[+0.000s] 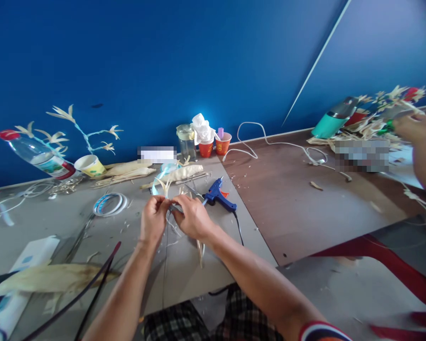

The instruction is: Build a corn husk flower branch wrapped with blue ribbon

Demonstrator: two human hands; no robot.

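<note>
My left hand (pixel 153 219) and my right hand (pixel 191 217) meet over the grey board (pixel 184 270), both with fingers pinched together. Between them they hold a thin dark wire (pixel 164 265) with pale dried husk strips (pixel 200 248) at its top; the wire hangs down toward my lap. A pale blue ribbon (pixel 159 177) curls just beyond my fingers. A blue glue gun (pixel 218 194) lies right of my right hand, its cord trailing toward me.
Corn husks (pixel 128 169), a ribbon roll (pixel 110 204), a plastic bottle (pixel 39 156), a yellow cup (pixel 90 166), a jar and red cups (pixel 213 144) stand behind. Another person's hand (pixel 421 135) works on husk flowers at far right. A white cable (pixel 287 144) crosses the brown board.
</note>
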